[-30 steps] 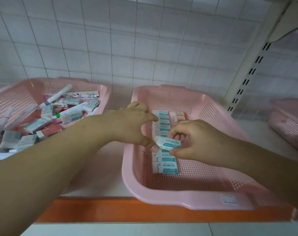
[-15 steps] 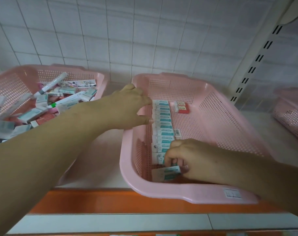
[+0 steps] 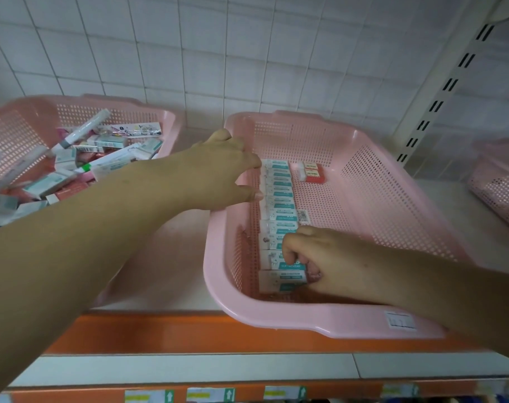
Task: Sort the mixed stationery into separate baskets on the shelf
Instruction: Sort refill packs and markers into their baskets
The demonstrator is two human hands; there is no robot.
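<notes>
eraser (image 3: 276, 260) beneath curled right fingers (image 3: 288, 248), in basket (image 3: 363, 321)

The middle basket (image 3: 360, 322) I work in is pink plastic: a smooth, faintly glossy rim, with finely perforated walls and floor. A white paper sticker (image 3: 400, 320) is stuck on its near rim. The left basket (image 3: 23, 112) beside it looks like the same plastic. Inside the middle basket, the teal-sleeved eraser (image 3: 289, 265) that my right hand (image 3: 329, 257) pinches wears a printed paper sleeve with a slight sheen. Behind the basket the wall tiles (image 3: 247, 53) are glazed white. Below its near rim the shelf edge (image 3: 189, 333) is glossy orange. To its right the slotted upright (image 3: 439, 106) looks like white-painted metal.
</notes>
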